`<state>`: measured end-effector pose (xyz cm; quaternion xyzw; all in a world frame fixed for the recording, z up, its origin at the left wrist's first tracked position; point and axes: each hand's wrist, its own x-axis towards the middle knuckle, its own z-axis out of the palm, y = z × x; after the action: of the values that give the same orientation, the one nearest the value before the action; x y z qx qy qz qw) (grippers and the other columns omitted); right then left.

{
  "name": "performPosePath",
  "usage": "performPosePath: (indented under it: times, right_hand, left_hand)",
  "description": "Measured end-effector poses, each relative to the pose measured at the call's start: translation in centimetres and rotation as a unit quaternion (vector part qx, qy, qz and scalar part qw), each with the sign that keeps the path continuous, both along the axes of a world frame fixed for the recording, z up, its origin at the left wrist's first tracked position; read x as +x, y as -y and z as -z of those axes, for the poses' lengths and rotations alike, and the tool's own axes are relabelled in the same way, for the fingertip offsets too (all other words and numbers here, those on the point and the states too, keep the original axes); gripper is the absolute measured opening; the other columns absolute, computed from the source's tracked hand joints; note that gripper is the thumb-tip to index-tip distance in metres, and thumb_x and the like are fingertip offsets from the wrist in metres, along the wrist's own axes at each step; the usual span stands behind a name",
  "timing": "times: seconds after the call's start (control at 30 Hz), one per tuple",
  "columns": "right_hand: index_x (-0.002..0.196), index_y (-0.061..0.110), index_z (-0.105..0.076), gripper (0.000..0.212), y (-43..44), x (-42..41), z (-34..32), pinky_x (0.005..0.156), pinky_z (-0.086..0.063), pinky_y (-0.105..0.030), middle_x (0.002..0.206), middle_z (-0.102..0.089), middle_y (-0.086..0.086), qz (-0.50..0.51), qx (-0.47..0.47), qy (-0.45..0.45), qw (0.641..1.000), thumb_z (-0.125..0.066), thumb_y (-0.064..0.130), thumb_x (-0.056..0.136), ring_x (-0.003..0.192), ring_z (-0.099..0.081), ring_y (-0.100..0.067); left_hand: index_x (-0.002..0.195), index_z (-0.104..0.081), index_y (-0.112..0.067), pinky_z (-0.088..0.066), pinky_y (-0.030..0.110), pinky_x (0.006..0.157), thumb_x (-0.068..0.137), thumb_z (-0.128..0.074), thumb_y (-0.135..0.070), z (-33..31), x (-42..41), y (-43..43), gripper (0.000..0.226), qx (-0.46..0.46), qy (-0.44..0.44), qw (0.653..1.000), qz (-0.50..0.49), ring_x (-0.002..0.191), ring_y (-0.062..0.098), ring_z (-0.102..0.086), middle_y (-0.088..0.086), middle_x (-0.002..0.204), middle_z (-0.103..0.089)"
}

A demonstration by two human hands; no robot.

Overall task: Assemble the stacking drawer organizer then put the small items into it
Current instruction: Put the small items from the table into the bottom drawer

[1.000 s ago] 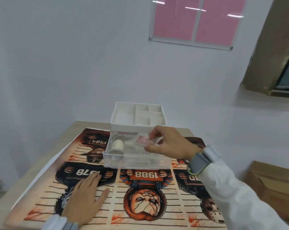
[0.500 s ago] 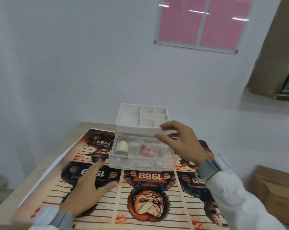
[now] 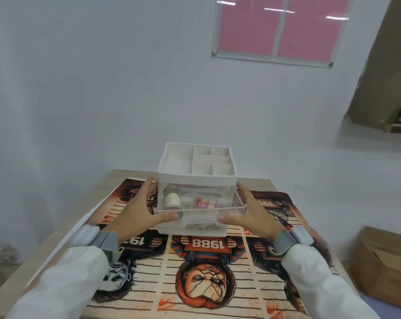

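Observation:
The white organizer (image 3: 197,178) stands at the middle of the table, its divided top tray showing no items. Its clear drawer (image 3: 229,209) is pulled partway out toward me. Inside the drawer lie a small round jar (image 3: 171,200) at the left and a pink item (image 3: 200,202) in the middle. My left hand (image 3: 139,210) lies against the left side with its thumb on the drawer's front. My right hand (image 3: 252,212) mirrors it on the right side, thumb on the drawer's front. The fingers of both hands are fairly straight.
A printed mat with horror characters (image 3: 204,272) covers the wooden table (image 3: 116,176), which ends at a white wall. A cardboard box (image 3: 383,268) sits on the floor at the right. A brown window frame (image 3: 379,77) juts out at the upper right.
My right hand dropped the pink item into the drawer and moved to the drawer's right side. My left hand lifted off the mat and came to the left side.

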<state>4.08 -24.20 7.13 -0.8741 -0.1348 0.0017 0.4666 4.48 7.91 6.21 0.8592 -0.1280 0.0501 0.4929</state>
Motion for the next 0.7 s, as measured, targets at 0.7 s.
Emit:
performPosePath:
  times: [0.7]
  right_hand:
    - [0.117, 0.024, -0.053, 0.062, -2.5, 4.1, 2.3, 0.084, -0.055, -0.024, 0.109, -0.067, 0.01, 0.199, 0.041, 0.116, 0.972, -0.088, 0.048, 0.073, 0.097, -0.065, -0.005]
  left_hand:
    - [0.117, -0.051, -0.027, -0.05, 0.029, 0.069, 0.077, -0.083, -0.047, 2.4, 5.6, 2.3, 0.054, -0.059, 0.071, 0.981, -0.173, 0.09, 0.019, -0.063, -0.005, 0.108, -0.064]
